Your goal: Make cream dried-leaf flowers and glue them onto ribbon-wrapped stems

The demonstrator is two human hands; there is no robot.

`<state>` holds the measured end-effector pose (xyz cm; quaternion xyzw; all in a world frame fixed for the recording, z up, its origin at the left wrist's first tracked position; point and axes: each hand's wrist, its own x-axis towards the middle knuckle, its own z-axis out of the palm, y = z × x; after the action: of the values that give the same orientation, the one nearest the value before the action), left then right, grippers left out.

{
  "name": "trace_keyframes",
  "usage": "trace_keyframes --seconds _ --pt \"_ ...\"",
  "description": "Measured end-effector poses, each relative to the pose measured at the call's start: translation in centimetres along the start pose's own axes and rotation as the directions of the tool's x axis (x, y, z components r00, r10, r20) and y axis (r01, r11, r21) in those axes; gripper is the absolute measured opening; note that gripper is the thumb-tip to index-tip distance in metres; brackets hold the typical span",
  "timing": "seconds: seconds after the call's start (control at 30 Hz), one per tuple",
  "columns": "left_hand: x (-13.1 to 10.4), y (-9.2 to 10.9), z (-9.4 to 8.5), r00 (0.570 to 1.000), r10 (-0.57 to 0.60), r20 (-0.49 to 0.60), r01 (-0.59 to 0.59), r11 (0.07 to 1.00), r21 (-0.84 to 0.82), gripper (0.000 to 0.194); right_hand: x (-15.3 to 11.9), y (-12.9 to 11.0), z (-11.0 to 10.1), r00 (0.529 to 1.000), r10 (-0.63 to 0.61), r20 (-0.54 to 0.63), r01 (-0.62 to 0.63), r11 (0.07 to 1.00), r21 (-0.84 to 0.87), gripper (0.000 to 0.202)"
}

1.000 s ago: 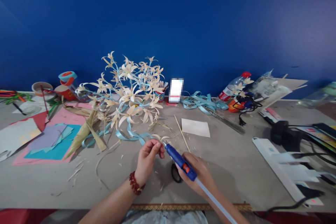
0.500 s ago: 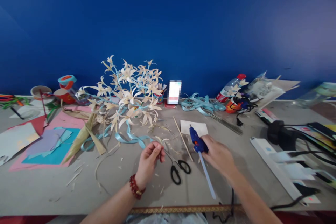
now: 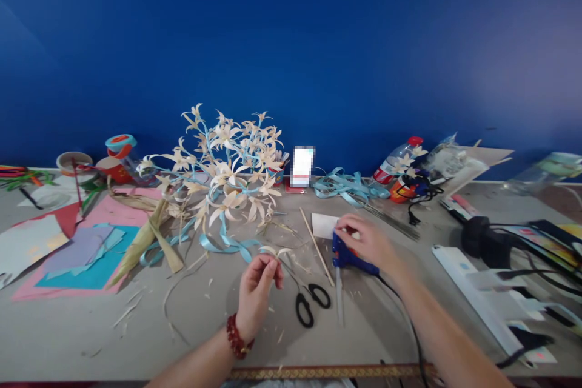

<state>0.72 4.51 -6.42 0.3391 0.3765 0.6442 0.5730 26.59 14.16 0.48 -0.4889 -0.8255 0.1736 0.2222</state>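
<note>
Left hand (image 3: 260, 282): one, forearm angled forward, thumb and fingertips pinching a pale petal piece (image 3: 276, 251) over the desk (image 3: 204, 333). Right hand (image 3: 370, 244): one, reaching inward, fingers bent over the nozzle end of a blue glue gun (image 3: 364, 265) on the desk; whether gripping, I cannot tell. Step, as judged: placing the gun. Next move calls for fingers clear of a probably hot tip, left pinch light.
</note>
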Motion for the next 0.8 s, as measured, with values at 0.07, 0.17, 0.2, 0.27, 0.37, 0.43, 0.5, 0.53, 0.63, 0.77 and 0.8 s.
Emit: trace_keyframes --seconds 0.07,0.17,0.2,0.27,0.37,0.43,0.5,0.53,0.63,0.77,0.8 --pt "-0.2 0.0 0.0 1.0 0.016 0.006 -0.016 1.0 0.026 0.018 2.6 -2.7 2.8 0.999 -0.041 0.001 0.041 0.999 0.012 0.019" --pt "-0.3 0.1 0.1 0.999 0.038 0.007 -0.038 0.998 0.048 0.019 6.2 -5.8 8.0 0.996 -0.086 0.027 0.086 0.996 0.006 0.009" --pt "-0.3 0.1 0.1 0.999 0.047 0.007 -0.048 0.998 0.051 0.019 7.1 -6.5 9.5 0.997 -0.079 0.013 0.079 0.997 -0.005 0.008" --pt "-0.2 0.3 0.1 0.998 0.064 0.01 -0.064 0.996 0.056 0.019 8.5 -7.3 11.9 0.998 -0.055 -0.032 0.054 0.998 -0.033 0.008" --pt "-0.2 0.5 0.2 0.998 0.062 0.01 -0.062 0.996 0.068 0.02 9.4 -7.8 13.8 0.997 -0.019 -0.076 0.014 0.997 -0.07 0.008" --pt "-0.2 0.6 0.2 0.999 0.048 0.013 -0.049 0.996 0.07 0.021 9.6 -7.8 14.4 0.996 -0.012 -0.09 0.005 0.996 -0.085 0.008" --pt "-0.2 0.6 0.2 0.999 0.039 0.022 -0.041 0.997 0.07 0.021 9.7 -7.8 14.7 0.995 -0.013 -0.103 0.004 0.996 -0.089 0.01" --pt "-0.3 0.6 0.2 0.999 0.037 0.026 -0.039 0.997 0.07 0.021 9.7 -7.8 14.8 0.994 -0.014 -0.109 0.005 0.996 -0.086 0.01" --pt "-0.3 0.6 0.2 0.999 0.037 0.022 -0.039 0.997 0.062 0.02 9.8 -7.8 15.0 0.993 -0.012 -0.117 0.005 0.998 -0.06 0.005" --pt "-0.3 0.6 0.2 0.999 0.039 0.018 -0.039 0.998 0.054 0.019 10.0 -8.0 15.0 0.992 -0.008 -0.122 0.01 1.0 0.014 0.004" --pt "-0.3 0.6 0.2 0.999 0.039 0.02 -0.04 0.998 0.055 0.019 10.1 -8.1 15.0 0.993 -0.011 -0.12 0.016 0.999 0.04 0.004"
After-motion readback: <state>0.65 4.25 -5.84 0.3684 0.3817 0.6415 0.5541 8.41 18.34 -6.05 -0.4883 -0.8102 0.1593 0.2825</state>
